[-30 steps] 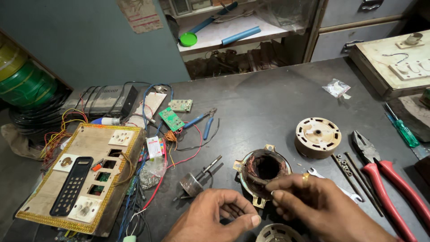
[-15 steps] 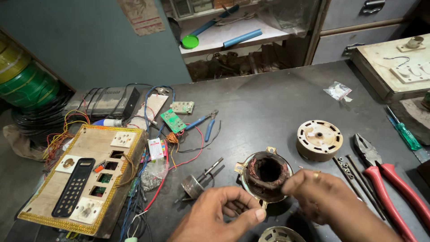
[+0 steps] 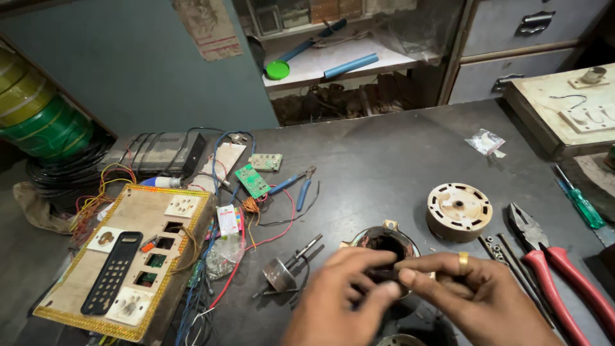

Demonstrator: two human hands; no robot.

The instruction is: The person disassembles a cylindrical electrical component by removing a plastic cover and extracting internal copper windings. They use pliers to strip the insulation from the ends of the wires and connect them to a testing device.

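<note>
A round motor stator with brown copper windings [image 3: 382, 240] sits on the dark worktable near the front edge. My left hand [image 3: 336, 301] and my right hand [image 3: 471, 298] meet over its front side, fingertips pinched together on the winding; the hands hide most of it. A ring is on a finger of my right hand. A round beige motor cover [image 3: 459, 210] lies just right of the stator. A small metal rotor with a shaft [image 3: 282, 271] lies to its left.
Red-handled pliers [image 3: 551, 269] and a green screwdriver [image 3: 580, 202] lie at the right. At the left are a wooden switch board [image 3: 131, 256] with a black remote [image 3: 114, 271], loose wires, small green circuit boards [image 3: 252, 180] and blue-handled cutters [image 3: 293, 181]. Green cable coils [image 3: 38, 122] stand far left.
Both hands have moved up and closed in over the stator, covering more of it. The view has shifted slightly.
</note>
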